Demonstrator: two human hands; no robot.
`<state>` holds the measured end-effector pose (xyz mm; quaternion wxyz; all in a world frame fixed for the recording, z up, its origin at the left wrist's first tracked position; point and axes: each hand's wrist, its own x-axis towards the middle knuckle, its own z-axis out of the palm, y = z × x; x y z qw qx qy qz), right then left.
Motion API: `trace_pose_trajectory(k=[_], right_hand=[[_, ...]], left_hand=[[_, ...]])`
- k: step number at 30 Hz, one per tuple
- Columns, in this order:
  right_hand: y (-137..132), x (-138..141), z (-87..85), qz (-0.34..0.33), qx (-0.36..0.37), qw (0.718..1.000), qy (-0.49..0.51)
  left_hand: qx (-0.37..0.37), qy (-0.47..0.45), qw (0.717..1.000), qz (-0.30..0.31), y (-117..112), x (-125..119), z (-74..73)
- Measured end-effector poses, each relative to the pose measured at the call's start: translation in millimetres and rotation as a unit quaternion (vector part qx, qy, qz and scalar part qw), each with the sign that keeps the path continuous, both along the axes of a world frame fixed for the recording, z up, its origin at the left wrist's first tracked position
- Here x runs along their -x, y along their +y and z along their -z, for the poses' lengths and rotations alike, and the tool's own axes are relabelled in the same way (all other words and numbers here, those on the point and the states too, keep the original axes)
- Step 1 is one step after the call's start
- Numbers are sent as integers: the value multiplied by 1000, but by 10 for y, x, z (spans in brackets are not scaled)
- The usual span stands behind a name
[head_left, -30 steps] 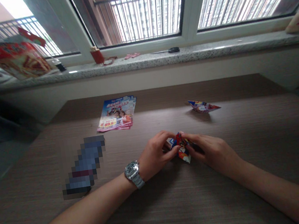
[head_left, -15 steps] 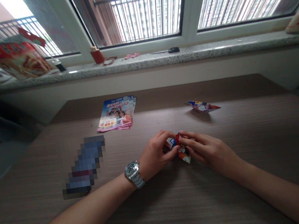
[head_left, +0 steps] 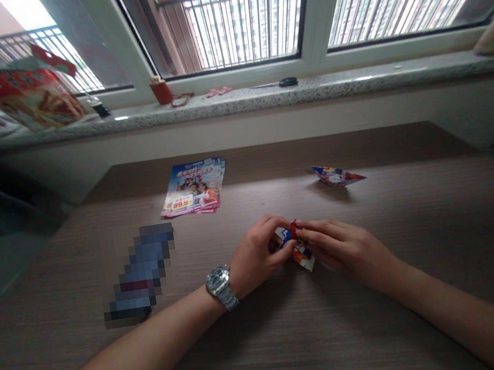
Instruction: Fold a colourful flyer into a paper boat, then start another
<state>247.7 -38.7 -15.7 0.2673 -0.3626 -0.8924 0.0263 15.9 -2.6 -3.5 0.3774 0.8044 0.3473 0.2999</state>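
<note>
Between my hands, just above or on the table, is a small folded piece of printed paper in red, blue and white. My left hand, below a wrist watch, pinches its left side between thumb and fingers. From the right, my right hand presses its fingertips on the paper's upper edge; its thumb is mostly hidden. Farther back on the right stands a folded paper boat with similar colourful print.
A stack of printed flyers lies at the back left of the table. Nearer me is a pixelated dark blue object. Scissors, a red container and a red food bag are on the windowsill.
My right fingers have straightened and shifted slightly along the folded paper. My left hand keeps its pinch almost unmoved.
</note>
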Motion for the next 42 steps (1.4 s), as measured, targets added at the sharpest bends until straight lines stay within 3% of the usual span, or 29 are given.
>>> trace_pose_trajectory(k=[8,14,20,22,26,28,37,42], right_hand=[[13,-5,16,-1,-8,1000,16],[17,-8,85,-3,76,991,113],[18,-11,-3,24,128,975,177],[15,-4,-28,42,172,959,220],[19,4,2,62,296,901,309],[30,-2,34,80,322,889,315],[62,3,-10,123,344,886,286],[76,-4,-37,140,338,876,314]], left_hand=[[-8,7,1000,-2,2,11,-8],[-57,14,998,-3,25,19,-5],[-72,9,997,9,55,41,28],[-78,3,997,17,63,39,38],[-95,1,995,30,62,23,32],[-99,6,994,34,54,16,17],[-91,-1,993,79,27,20,31],[-71,-7,997,29,10,21,33]])
